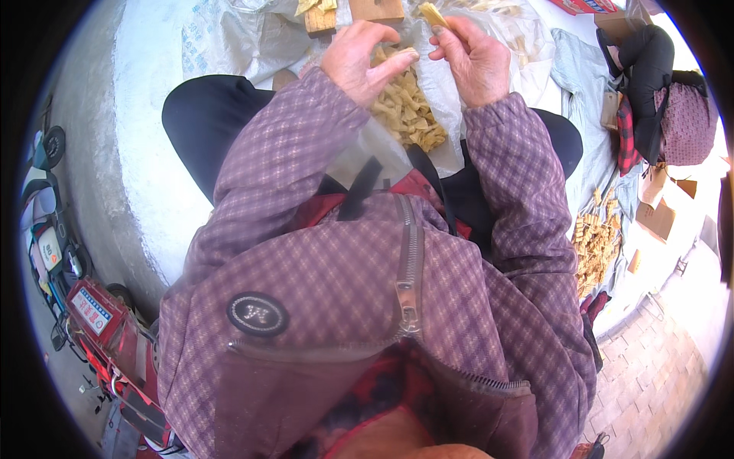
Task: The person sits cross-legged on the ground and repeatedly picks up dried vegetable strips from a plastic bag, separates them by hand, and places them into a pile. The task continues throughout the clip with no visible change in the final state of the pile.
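Pinching a small bundle of pale strips, the right hand is seen w/ fingers closed narrow on it, raised above the lap. One strip is held betw. thumb & fingers of the left hand. A loose strip pile is heaped on clear plastic sheet just below both hands; wooden blocks are set beyond

Bright daylight, fisheye-bent edges, dark vignette.
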`<state>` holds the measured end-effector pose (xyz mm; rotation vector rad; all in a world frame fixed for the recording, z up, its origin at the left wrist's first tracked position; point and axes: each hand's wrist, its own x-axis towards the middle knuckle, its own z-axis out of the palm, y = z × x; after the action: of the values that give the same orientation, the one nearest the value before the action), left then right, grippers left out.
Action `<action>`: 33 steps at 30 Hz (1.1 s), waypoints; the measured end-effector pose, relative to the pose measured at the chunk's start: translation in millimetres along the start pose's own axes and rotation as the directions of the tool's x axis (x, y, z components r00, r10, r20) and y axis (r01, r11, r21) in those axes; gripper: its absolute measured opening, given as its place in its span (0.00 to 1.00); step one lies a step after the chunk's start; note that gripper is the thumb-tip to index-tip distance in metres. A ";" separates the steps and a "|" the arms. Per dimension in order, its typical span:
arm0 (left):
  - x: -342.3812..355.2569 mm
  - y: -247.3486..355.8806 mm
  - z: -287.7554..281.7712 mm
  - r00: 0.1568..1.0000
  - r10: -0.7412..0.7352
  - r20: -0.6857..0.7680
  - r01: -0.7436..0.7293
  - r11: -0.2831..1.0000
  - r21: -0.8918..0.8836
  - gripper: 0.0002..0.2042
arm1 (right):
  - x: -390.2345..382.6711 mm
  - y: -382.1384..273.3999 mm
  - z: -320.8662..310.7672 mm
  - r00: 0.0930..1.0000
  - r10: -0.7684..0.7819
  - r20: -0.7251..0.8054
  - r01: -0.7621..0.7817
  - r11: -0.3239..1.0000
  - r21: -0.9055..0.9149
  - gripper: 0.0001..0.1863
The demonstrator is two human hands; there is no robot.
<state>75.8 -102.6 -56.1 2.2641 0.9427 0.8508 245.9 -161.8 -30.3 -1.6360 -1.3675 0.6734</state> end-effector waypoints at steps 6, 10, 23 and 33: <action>-32.8 21.3 23.3 0.592 -0.376 0.713 0.801 0.174 -0.573 0.20 | -76.0 -27.1 10.4 0.993 0.016 -0.115 0.020 0.951 0.310 0.10; -54.7 27.1 48.9 0.503 -0.126 0.855 0.818 -0.249 -0.518 0.19 | -118.2 -28.9 12.0 0.988 0.153 -0.021 -0.130 0.900 0.415 0.10; -59.8 52.3 35.8 0.684 -0.159 0.712 0.252 0.967 -0.026 0.07 | -127.7 -3.2 14.9 0.910 0.414 0.015 -0.414 0.907 0.073 0.09; -51.8 19.8 26.6 0.835 0.330 0.440 -0.051 0.843 -0.536 0.16 | -122.9 28.3 0.4 0.703 0.297 0.646 -0.705 0.413 0.577 0.15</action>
<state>74.4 -160.1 -78.0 1.9702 0.1937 0.4412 228.8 -280.0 -70.6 -1.1098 -0.5496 1.8654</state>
